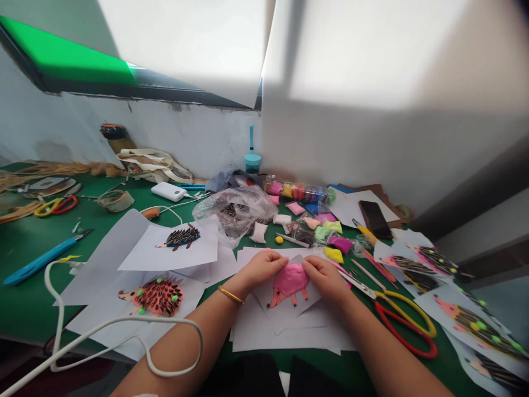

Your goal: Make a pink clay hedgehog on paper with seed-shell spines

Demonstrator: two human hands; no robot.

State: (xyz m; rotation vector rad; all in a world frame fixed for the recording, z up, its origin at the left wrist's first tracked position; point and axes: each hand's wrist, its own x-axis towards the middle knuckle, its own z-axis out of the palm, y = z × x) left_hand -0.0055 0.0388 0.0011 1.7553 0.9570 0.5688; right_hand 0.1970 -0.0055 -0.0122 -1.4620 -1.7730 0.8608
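Note:
A pink clay hedgehog [290,280] with a dark nose, an eye and stubby legs lies on a white sheet of paper [285,314], turned cornerwise over other sheets. My left hand [266,269] closes thumb and fingers at the upper left of the sheet, touching the pink body's edge. At the upper right my right hand [324,277] pinches in the same way; both hands hide the sheet's edges there. Beside my right forearm lie scissors [407,322] with yellow and red handles.
Seed-covered hedgehog pictures lie left [159,298] and right [475,322]. Behind are a plastic bag of seeds [237,212], coloured clay packets [322,231] and a phone [374,219]. A blue craft knife [43,260] lies far left; a white cable [124,325] loops near my left forearm.

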